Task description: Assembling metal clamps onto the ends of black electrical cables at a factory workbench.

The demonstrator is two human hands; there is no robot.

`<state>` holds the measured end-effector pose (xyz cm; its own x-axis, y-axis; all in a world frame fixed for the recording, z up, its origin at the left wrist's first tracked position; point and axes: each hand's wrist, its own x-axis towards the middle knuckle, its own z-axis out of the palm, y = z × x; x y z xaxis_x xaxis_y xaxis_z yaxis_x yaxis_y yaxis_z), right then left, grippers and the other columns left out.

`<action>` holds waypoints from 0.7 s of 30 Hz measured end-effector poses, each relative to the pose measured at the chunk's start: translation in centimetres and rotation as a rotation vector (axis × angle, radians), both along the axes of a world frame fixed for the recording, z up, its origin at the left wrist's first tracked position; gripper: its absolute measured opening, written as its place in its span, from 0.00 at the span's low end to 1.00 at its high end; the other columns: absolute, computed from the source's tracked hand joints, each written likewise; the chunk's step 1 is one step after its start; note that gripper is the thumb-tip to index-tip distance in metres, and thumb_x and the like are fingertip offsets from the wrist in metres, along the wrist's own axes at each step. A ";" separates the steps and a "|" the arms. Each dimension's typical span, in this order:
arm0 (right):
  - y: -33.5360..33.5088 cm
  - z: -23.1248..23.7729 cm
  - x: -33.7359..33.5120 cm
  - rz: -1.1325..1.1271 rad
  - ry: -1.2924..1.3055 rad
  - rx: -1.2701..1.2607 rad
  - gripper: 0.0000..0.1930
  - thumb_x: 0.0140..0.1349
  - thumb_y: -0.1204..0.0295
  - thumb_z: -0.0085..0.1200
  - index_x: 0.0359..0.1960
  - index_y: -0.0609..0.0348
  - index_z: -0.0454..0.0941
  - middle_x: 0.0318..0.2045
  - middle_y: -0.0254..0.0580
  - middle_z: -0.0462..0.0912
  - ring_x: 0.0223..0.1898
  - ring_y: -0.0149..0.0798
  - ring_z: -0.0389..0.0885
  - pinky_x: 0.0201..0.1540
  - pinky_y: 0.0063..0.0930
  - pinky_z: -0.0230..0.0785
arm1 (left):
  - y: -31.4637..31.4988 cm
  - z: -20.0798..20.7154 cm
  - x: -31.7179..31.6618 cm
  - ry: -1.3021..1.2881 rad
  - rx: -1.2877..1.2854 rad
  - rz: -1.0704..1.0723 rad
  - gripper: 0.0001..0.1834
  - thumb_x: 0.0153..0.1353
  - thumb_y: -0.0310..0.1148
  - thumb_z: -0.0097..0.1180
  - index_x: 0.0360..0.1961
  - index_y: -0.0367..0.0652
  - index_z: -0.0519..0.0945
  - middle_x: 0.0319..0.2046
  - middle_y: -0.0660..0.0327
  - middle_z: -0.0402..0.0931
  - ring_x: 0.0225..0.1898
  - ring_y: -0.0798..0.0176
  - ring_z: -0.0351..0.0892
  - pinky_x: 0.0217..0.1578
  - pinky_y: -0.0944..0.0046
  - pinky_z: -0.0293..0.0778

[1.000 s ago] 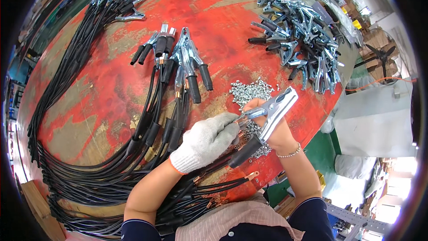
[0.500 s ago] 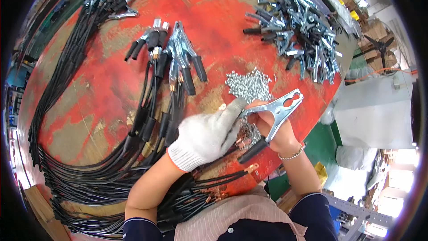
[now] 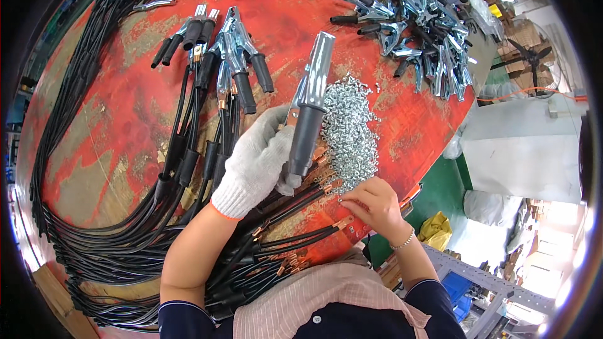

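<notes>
My left hand (image 3: 260, 154), in a white knit glove with an orange hem, grips a metal spring clamp (image 3: 317, 69). The clamp stands jaws-up, and its black handle sleeve (image 3: 306, 141) hangs in front of the gloved fingers. My bare right hand (image 3: 377, 206), with a beaded bracelet, is at the near end of a heap of small silvery screws and nuts (image 3: 348, 132). Its thumb and fingertips are pinched together; whatever lies between them is too small to make out. Copper cable lugs (image 3: 344, 223) on black cables lie just below that hand.
Clamps joined to black cables (image 3: 233, 56) lie beyond my left hand. A big pile of loose clamps (image 3: 421, 31) covers the far right of the red, worn table (image 3: 289, 0). Bundled black cables (image 3: 69, 132) curve along the left side. A fan (image 3: 531, 56) stands off to the right.
My right hand has let go of the clamp and dropped to the near end of the screw heap. The clamp, now in my left hand alone, has turned upright and moved left.
</notes>
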<state>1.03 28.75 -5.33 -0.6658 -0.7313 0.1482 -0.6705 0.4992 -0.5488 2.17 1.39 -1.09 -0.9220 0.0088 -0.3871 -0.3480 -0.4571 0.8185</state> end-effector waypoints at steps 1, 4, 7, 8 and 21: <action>0.0 -0.1 0.0 0.006 0.014 -0.002 0.07 0.50 0.73 0.67 0.30 0.52 0.82 0.26 0.34 0.78 0.30 0.41 0.77 0.32 0.34 0.69 | 0.2 0.0 -0.1 -0.002 -0.034 -0.012 0.19 0.71 0.36 0.43 0.59 0.38 0.66 0.23 0.54 0.78 0.13 0.66 0.75 0.09 0.70 0.64; -0.3 0.2 -0.1 0.010 0.034 0.013 0.07 0.49 0.72 0.67 0.29 0.52 0.81 0.26 0.34 0.77 0.29 0.41 0.77 0.31 0.35 0.69 | 0.2 -0.4 0.0 0.029 -0.091 -0.053 0.19 0.71 0.36 0.43 0.58 0.36 0.65 0.24 0.54 0.78 0.15 0.66 0.75 0.12 0.70 0.67; -0.7 0.5 -0.4 0.064 0.054 0.026 0.07 0.49 0.71 0.67 0.29 0.51 0.81 0.26 0.34 0.77 0.29 0.41 0.77 0.30 0.34 0.68 | 0.2 -0.2 0.1 0.023 -0.126 -0.092 0.20 0.71 0.36 0.44 0.59 0.36 0.65 0.27 0.56 0.78 0.20 0.68 0.77 0.18 0.70 0.72; -0.7 0.7 -0.4 0.074 0.047 0.032 0.07 0.48 0.72 0.67 0.29 0.51 0.81 0.26 0.34 0.78 0.28 0.41 0.77 0.30 0.34 0.68 | 0.3 -0.6 0.3 0.039 -0.137 -0.083 0.21 0.71 0.36 0.46 0.60 0.35 0.65 0.29 0.57 0.78 0.22 0.68 0.78 0.21 0.70 0.74; -10.0 4.8 -5.7 -0.206 0.211 -0.400 0.11 0.42 0.80 0.70 0.30 0.58 0.84 0.29 0.38 0.79 0.31 0.36 0.78 0.32 0.26 0.70 | 0.6 1.3 0.7 0.006 -0.320 -0.178 0.21 0.68 0.30 0.45 0.61 0.36 0.66 0.27 0.61 0.78 0.21 0.72 0.77 0.21 0.70 0.73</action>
